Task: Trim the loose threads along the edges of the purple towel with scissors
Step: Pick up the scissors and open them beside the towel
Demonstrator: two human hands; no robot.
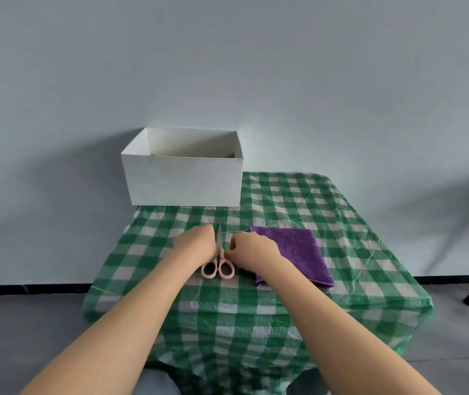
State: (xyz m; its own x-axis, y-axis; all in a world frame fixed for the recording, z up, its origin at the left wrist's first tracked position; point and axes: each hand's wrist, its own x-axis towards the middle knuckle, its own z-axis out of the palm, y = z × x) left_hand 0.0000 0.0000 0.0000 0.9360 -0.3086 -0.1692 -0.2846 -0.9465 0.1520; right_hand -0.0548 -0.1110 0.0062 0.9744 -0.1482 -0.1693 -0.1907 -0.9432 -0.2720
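on the checked tablecloth, pink scissors lie between both curled grips, purple towel right.

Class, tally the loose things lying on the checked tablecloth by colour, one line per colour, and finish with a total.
Pink: 1, the scissors
Purple: 1, the folded towel
White: 1, the open box
Total: 3

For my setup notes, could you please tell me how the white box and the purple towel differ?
The white box stands tall, open-topped and rigid at the table's far left edge; the purple towel lies flat, soft and folded, nearer on the right. Both rest on the green checked tablecloth.
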